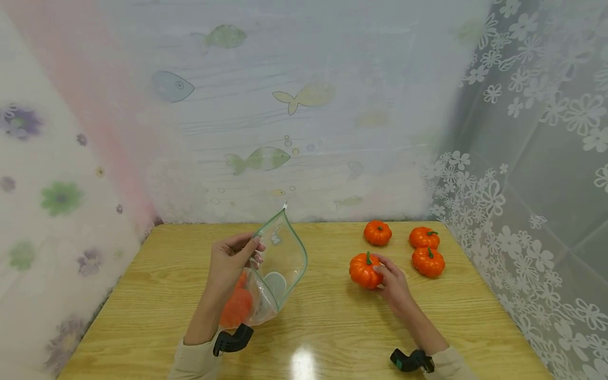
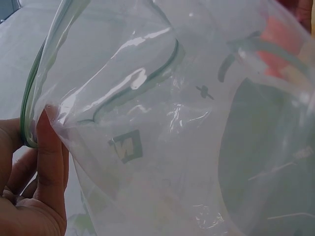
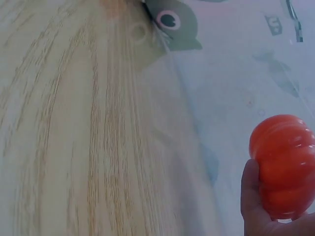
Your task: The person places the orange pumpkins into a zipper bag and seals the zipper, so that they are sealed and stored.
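My left hand (image 1: 231, 259) pinches the rim of a clear zip bag (image 1: 291, 248) with a green seal, its mouth spread toward the right. Through the bag's lower left side shows an orange pumpkin shape (image 1: 236, 307), partly hidden by my forearm. In the left wrist view, thumb and fingers grip the plastic edge (image 2: 30, 98) at the left. My right hand (image 1: 395, 285) holds a small orange toy pumpkin (image 1: 364, 271) with a green stem, right of the bag. The right wrist view shows that glossy pumpkin (image 3: 283, 167) against my fingers.
Three more pumpkins sit at the table's back right: one alone (image 1: 377, 233), and two close together, the rear one (image 1: 423, 237) behind the front one (image 1: 428, 263). The wooden table (image 1: 328, 338) meets a fish-print curtain (image 1: 304, 174) behind and a flower-print sheet (image 1: 518, 237) at right.
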{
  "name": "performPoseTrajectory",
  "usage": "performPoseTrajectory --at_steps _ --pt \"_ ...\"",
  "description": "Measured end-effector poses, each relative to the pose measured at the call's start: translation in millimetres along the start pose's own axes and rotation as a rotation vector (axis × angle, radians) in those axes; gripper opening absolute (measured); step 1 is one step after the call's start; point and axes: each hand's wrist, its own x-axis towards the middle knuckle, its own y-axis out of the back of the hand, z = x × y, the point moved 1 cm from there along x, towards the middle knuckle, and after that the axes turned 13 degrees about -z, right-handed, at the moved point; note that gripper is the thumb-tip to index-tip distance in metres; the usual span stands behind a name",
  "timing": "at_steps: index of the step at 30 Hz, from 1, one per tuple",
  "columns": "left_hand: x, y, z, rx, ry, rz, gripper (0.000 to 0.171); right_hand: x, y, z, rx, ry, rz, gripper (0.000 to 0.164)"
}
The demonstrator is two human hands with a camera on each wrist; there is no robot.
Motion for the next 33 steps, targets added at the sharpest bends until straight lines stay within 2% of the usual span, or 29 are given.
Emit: performPoseTrajectory --at_steps 6,11,18,26,33 --pt "-0.2 -0.2 0.5 0.002 -0.001 0.002 0.016 -5.1 -15.7 -4.1 -0.008 0.048 0.000 0.039" --pt "-0.2 0.1 2.1 -0.001 -0.010 0.007 0.015 -8.9 -29.1 -5.1 -0.010 0.060 -0.039 0.045" --pt "-0.9 0.8 2.7 0.002 -0.017 -0.002 0.015 -21.9 -49.1 -5.4 0.012 0.038 -0.049 0.046" --pt "-0.7 2.4 1.6 0.002 -0.007 0.007 0.016 -43.3 -78.4 -18.3 0.091 0.083 -0.063 0.041" --pt "-1.9 2.2 3.3 0.011 0.006 0.017 0.017 -55.7 -91.6 -26.3 0.115 0.169 -0.158 0.037"
